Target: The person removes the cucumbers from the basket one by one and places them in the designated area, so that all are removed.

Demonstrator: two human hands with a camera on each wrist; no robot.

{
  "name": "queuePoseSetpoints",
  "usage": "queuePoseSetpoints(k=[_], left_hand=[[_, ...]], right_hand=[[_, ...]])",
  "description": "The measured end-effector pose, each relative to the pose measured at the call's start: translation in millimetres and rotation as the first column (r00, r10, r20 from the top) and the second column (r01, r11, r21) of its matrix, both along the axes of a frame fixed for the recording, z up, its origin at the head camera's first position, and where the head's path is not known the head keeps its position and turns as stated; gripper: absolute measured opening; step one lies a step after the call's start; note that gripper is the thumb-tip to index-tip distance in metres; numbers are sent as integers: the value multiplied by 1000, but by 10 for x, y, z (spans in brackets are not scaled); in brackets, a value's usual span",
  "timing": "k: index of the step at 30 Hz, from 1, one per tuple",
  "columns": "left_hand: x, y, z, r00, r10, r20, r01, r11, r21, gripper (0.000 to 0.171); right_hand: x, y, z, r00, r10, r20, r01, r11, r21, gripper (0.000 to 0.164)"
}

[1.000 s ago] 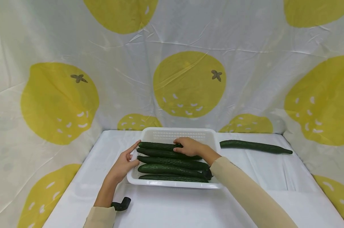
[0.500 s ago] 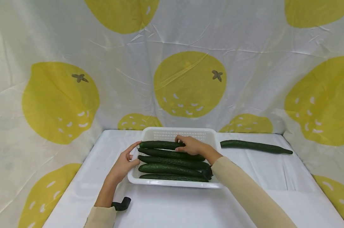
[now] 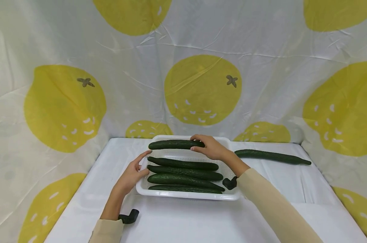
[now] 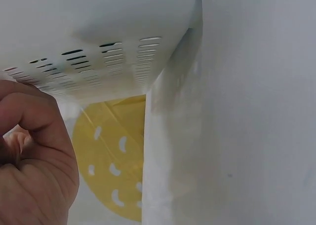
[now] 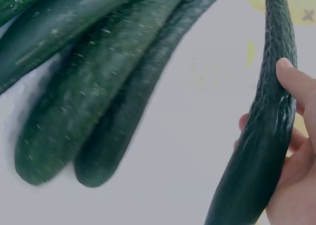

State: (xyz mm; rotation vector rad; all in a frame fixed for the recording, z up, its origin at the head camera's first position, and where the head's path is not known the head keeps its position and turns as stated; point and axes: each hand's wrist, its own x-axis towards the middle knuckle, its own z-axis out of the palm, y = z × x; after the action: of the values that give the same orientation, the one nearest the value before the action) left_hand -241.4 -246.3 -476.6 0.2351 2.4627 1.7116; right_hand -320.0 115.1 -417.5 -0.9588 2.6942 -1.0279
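In the head view my right hand (image 3: pixel 212 147) grips a dark green cucumber (image 3: pixel 172 144) near its right end, holding it raised over the back of a white plastic basket (image 3: pixel 186 195). The right wrist view shows thumb and fingers wrapped around that cucumber (image 5: pixel 264 121). Several more cucumbers (image 3: pixel 185 172) lie side by side across the basket. My left hand (image 3: pixel 131 175) holds the basket's left rim, its thumb and index finger spread along the edge. In the left wrist view, the left hand's curled fingers (image 4: pixel 37 111) meet the slotted basket wall (image 4: pixel 98 18).
Another cucumber (image 3: pixel 271 156) lies on the white tablecloth (image 3: pixel 293 189) to the right of the basket. A white cloth printed with yellow fruit (image 3: pixel 201 91) hangs behind and at both sides. Black straps with mounts (image 3: pixel 129 216) sit on the wrists.
My right hand has lifted the rearmost cucumber from the row and moved it up and back, leaving a gap behind the others. The left hand stays at the basket rim.
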Motion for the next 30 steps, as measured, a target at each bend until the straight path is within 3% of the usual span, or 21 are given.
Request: queuePoseSetpoints(k=[12, 22, 30], left_hand=[[2, 22, -3, 1000, 9, -13, -9, 1000, 6, 80], [1, 17, -1, 1000, 4, -19, -3, 1000, 29, 80], [-5, 2, -20, 1000, 4, -8, -3, 999, 42, 81]], right_hand=[[115, 359, 352, 998, -56, -18, 55, 997, -62, 54], [206, 930, 318, 996, -85, -42, 83, 996, -40, 53], [324, 1410, 248, 986, -168, -20, 167, 986, -11, 56]])
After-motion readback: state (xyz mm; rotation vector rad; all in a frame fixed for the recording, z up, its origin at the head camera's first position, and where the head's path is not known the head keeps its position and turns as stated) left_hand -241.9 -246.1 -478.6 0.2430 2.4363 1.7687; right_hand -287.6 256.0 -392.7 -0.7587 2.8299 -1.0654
